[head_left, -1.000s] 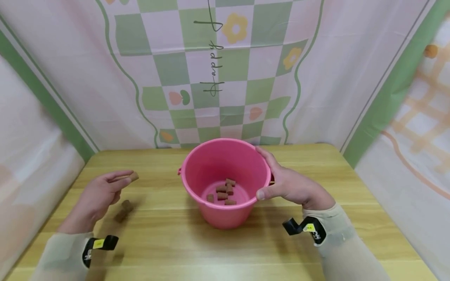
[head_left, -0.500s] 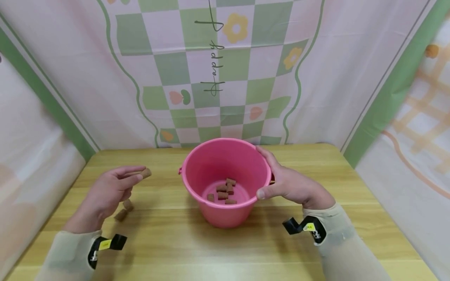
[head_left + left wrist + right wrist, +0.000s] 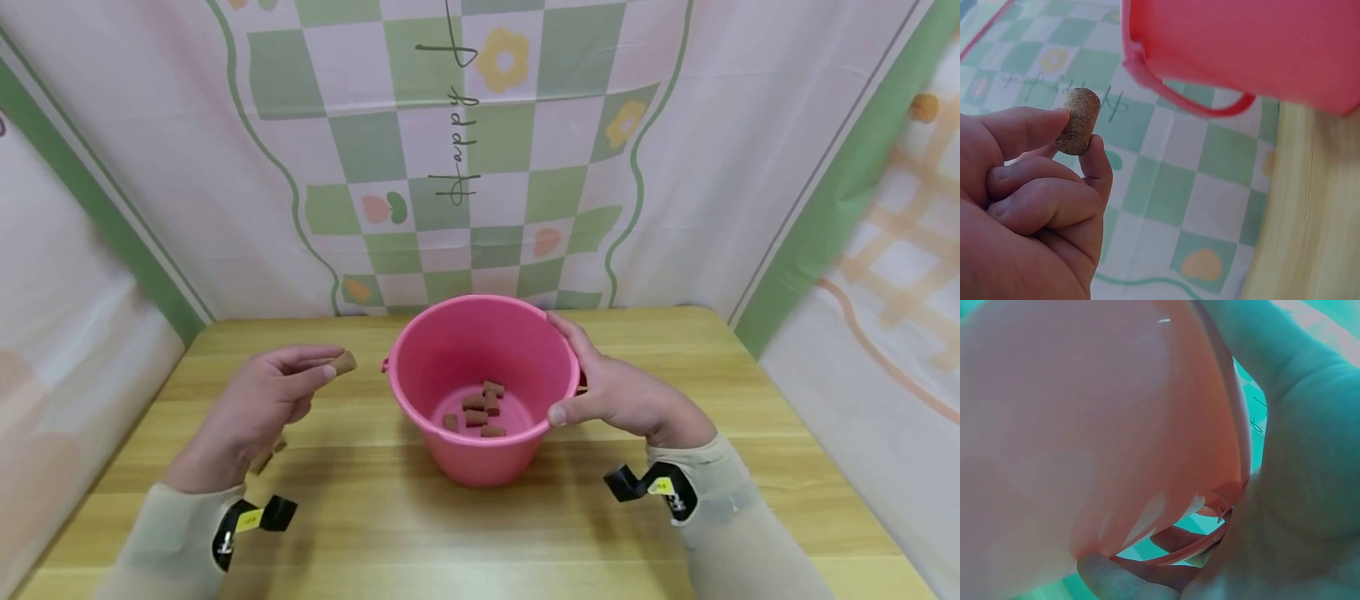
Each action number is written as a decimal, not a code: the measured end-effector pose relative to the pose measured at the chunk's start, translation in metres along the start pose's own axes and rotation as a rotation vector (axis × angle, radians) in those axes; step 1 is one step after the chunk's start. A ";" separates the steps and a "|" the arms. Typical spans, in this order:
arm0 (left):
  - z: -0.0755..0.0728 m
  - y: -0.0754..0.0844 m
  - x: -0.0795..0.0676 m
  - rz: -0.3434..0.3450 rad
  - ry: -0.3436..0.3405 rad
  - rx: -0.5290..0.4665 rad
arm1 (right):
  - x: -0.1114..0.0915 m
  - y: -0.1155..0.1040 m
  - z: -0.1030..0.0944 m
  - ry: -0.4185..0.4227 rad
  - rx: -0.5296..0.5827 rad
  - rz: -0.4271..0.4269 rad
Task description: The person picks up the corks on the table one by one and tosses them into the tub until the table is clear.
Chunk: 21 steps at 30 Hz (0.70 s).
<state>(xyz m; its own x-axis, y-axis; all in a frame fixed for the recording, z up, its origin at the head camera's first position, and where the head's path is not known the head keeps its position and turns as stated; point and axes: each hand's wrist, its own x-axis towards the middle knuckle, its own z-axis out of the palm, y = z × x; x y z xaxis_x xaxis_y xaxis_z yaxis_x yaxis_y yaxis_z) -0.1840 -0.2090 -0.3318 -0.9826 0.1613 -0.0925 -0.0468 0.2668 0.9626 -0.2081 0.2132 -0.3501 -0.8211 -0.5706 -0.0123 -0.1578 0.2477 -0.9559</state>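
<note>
My left hand [image 3: 262,408] pinches a cork [image 3: 1079,121] between thumb and fingertips, held in the air just left of the bucket. The pink bucket [image 3: 483,462] stands upright on the table. Several corks [image 3: 476,417] lie on its floor. With thumb and fingers, my right hand [image 3: 626,396] grips the bucket's right rim. In the right wrist view that hand [image 3: 1310,450] lies along the bucket's wall [image 3: 1097,425], with the handle near its fingers. Below the left hand, loose corks [image 3: 262,461] rest on the table, partly hidden by it.
The wooden table [image 3: 420,550] carries the bucket near its middle. A patterned cloth [image 3: 502,142] hangs behind the table and along both sides. The bucket's handle [image 3: 1197,107] hangs down on its left side in the left wrist view.
My left hand has moved right and slightly up, bringing the pinched cork closer to the bucket. My right hand and the bucket have stayed in place.
</note>
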 end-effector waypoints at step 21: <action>0.044 0.019 0.009 0.090 -0.115 -0.105 | -0.002 -0.002 0.000 -0.009 0.011 0.000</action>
<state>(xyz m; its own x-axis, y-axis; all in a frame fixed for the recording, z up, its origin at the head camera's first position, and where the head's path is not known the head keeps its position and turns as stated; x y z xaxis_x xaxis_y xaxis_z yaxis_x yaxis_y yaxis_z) -0.1856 -0.1603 -0.3254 -0.9568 0.2895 -0.0277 0.0157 0.1465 0.9891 -0.2064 0.2135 -0.3480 -0.8159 -0.5780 -0.0147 -0.1521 0.2391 -0.9590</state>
